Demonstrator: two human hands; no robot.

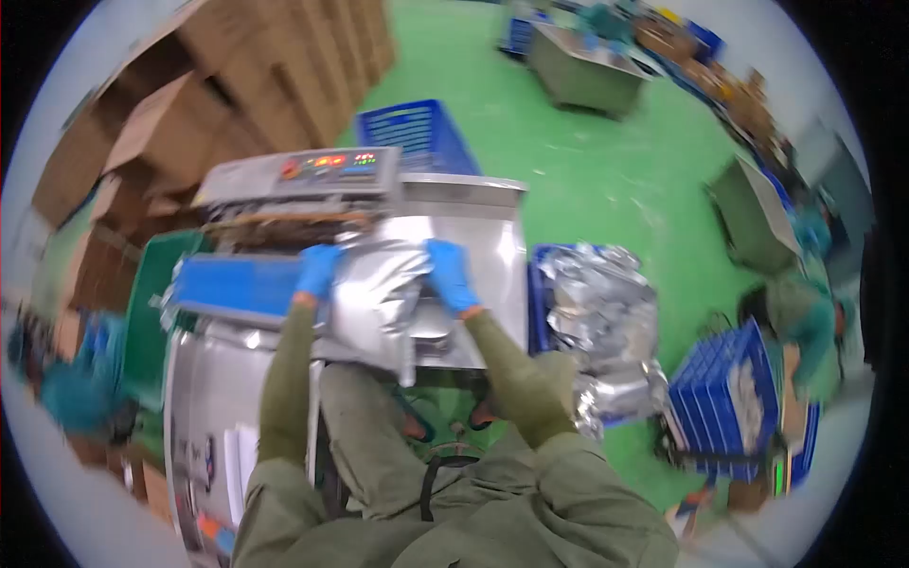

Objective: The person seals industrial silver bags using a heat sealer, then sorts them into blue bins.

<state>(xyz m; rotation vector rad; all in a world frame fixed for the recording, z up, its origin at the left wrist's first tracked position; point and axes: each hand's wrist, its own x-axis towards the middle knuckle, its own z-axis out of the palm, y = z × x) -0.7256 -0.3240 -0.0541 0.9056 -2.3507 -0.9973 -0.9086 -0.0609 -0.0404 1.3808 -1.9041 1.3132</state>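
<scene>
A silver foil bag (374, 298) lies before me on the steel work surface (492, 246), its near edge hanging toward my lap. My left hand (319, 271), in a blue glove, is closed on the bag's left edge. On the opposite side my right hand (450, 275), gloved too, grips the right edge, with fingertips partly hidden. Just beyond the bag stands a machine, apparently a bag sealer (303, 180), with lit red and green digits on its panel. A blue flat plate (232, 284) extends left of my left hand.
Several silver bags (601, 312) fill a blue crate at my right. A blue crate (417, 133) stands behind the machine, a green bin (156, 322) at left. Cardboard boxes (275, 66) are stacked back left. Co-workers (805, 312) sit at right near another blue crate (724, 398).
</scene>
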